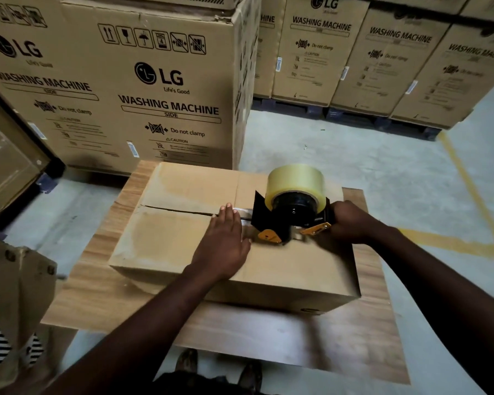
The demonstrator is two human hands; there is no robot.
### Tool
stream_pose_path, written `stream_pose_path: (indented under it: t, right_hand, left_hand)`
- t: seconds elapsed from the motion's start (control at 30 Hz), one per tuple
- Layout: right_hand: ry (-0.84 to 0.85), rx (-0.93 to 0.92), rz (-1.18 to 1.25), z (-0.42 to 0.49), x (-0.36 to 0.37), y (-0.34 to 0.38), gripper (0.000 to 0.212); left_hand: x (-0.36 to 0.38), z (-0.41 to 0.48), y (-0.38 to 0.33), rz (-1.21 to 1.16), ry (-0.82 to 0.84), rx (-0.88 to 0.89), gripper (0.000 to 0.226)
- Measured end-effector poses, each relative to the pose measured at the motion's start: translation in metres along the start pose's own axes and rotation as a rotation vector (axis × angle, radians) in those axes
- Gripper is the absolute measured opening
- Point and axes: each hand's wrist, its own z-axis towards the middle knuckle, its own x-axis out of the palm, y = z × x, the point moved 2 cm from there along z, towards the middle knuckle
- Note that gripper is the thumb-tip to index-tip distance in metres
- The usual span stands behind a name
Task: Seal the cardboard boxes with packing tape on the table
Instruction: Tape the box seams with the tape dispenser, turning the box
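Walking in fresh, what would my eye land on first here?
The roll of clear tape on a black-and-orange tape dispenser, gripped by the right hand on top of the cardboard box at centre. The left hand lies flat at the box's open seam, and washing machine cartons stand stacked behind the table.

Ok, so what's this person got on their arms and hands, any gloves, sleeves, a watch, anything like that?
No gloves: the left hand and the right hand are both bare. No watch, wristband or ring shows on either. The left forearm and the right forearm are uncovered all the way to the picture's lower edge, so no sleeve is in view.
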Motion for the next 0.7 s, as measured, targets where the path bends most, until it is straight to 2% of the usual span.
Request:
stream_pose_path:
  t: [0.1,0.23,0.4,0.47,0.53,0.63,0.7]
  right_hand:
    - [-0.013,-0.037,-0.010,-0.002,-0.001,0.004,0.020]
    - [-0.066,-0.025,0.032,-0.007,-0.002,-0.006,0.033]
    - [-0.139,0.037,0.045,-0.039,-0.011,-0.050,0.030]
    - [-0.159,0.084,0.043,-0.056,-0.015,-0.072,0.028]
    - [-0.193,0.122,0.070,-0.066,-0.014,-0.088,0.036]
    - [-0.223,0.105,0.112,-0.071,-0.004,-0.095,0.019]
    - [-0.240,0.068,0.131,-0.069,0.000,-0.093,0.021]
  left_hand:
    - [0.003,0.002,-0.002,-0.009,0.000,-0.019,0.073]
    - [0.005,0.002,0.004,-0.044,-0.012,-0.025,0.075]
    - [0.008,0.002,0.011,-0.040,-0.023,-0.012,0.096]
    - [0.009,0.002,0.012,-0.040,-0.032,-0.006,0.098]
    - [0.010,0.002,0.011,-0.037,-0.034,-0.005,0.096]
    - [0.011,0.003,0.002,0.003,-0.014,-0.047,0.086]
    - [0.011,0.006,-0.011,0.021,-0.003,-0.116,0.078]
